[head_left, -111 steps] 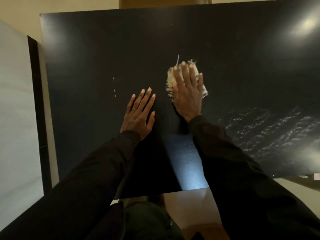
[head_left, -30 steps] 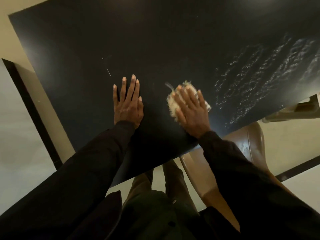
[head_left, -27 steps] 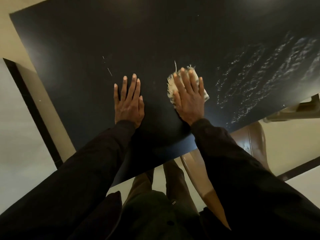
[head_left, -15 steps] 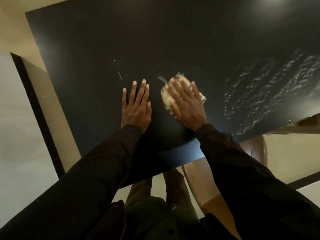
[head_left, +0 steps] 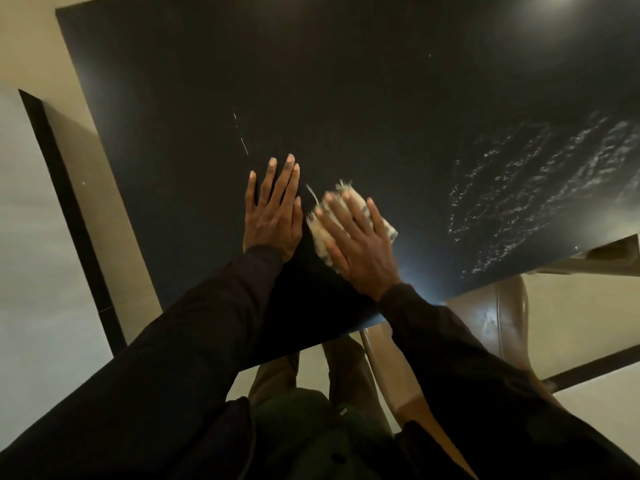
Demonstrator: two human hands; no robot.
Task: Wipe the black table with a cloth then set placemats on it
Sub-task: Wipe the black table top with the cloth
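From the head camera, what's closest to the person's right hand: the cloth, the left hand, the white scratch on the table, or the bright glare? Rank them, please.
1. cloth, pressed under the right hand.
2. left hand, just to its left, flat on the table.
3. white scratch, farther left, beyond the left hand's fingertips.
4. bright glare, far right corner of the table.
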